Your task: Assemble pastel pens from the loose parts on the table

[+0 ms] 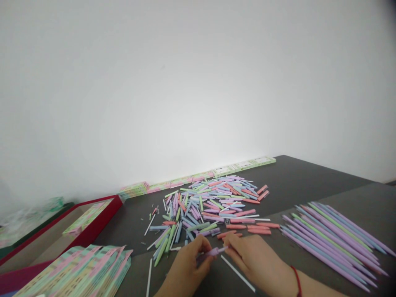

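My left hand (192,260) is closed round a light purple pen part (213,251), held near the front of the table. The fingertips of my right hand (252,258), with a red string bracelet on its wrist, pinch the thin pale end of the same part. Behind my hands spreads a heap of loose pastel pen parts (210,204) in blue, green, purple, pink and coral. White thin sticks lie close by, one white stick (238,274) under my right hand and another white stick (149,277) left of my left hand.
Several long pastel pens (334,243) lie side by side at the right. On the left are fanned printed packs (80,270) and a red-rimmed box (107,208) with a pack inside. Flat printed boxes (244,165) line the wall. Crumpled clear plastic (27,220) sits far left.
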`<state>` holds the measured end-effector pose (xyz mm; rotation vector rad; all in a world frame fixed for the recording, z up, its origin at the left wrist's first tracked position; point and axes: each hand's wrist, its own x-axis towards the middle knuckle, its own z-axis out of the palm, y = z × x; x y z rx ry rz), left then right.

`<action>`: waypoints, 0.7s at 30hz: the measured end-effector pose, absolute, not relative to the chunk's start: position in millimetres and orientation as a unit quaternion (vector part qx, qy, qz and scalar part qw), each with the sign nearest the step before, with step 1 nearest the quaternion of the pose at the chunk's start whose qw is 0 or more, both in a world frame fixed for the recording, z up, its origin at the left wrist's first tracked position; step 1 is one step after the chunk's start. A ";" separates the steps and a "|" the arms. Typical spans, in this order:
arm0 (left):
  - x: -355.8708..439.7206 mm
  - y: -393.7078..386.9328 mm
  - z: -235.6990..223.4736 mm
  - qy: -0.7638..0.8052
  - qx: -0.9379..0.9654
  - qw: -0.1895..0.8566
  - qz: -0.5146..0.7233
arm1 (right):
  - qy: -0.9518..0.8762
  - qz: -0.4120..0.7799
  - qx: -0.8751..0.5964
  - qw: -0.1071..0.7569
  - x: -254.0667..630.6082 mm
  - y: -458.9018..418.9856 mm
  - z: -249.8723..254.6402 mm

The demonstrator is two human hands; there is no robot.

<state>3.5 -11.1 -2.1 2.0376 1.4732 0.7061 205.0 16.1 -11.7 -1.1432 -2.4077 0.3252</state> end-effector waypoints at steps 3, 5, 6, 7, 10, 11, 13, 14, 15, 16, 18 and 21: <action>6.9 -11.8 -5.7 0.527 0.763 0.270 0.259 | -0.881 0.081 -0.425 0.192 202.2 16.5 -16.5; 10.1 -12.6 -8.1 0.504 0.769 0.287 0.270 | -0.881 0.087 -0.421 0.198 201.5 16.6 -18.0; 11.9 -13.1 -8.9 0.493 0.769 0.296 0.279 | -0.880 0.098 -0.414 0.211 201.7 16.3 -17.7; 13.7 -13.6 -9.3 0.485 0.767 0.306 0.290 | -0.879 0.114 -0.404 0.227 202.1 15.8 -16.8; 17.9 -14.6 -8.2 0.474 0.748 0.332 0.325 | -0.863 0.180 -0.387 0.269 204.2 13.1 -10.7; 18.5 -14.6 -7.3 0.474 0.737 0.345 0.336 | -0.849 0.210 -0.392 0.285 204.9 12.2 -8.1; 18.5 -14.3 -5.2 0.479 0.712 0.370 0.356 | -0.802 0.305 -0.402 0.319 205.7 11.2 -3.6; 18.0 -14.1 -4.3 0.485 0.700 0.377 0.364 | -0.769 0.374 -0.401 0.329 205.6 11.1 -2.2; 17.4 -13.8 -3.8 0.493 0.691 0.379 0.369 | -0.728 0.452 -0.392 0.334 205.2 11.4 -1.7; 16.8 -13.6 -3.8 0.498 0.687 0.375 0.373 | -0.685 0.531 -0.374 0.329 204.5 11.9 -2.2; 16.7 -13.2 -5.4 0.499 0.693 0.361 0.376 | -0.615 0.648 -0.330 0.304 202.4 13.5 -5.9; 19.6 -13.1 -9.9 0.493 0.707 0.342 0.376 | -0.606 0.672 -0.307 0.296 200.3 18.3 -14.6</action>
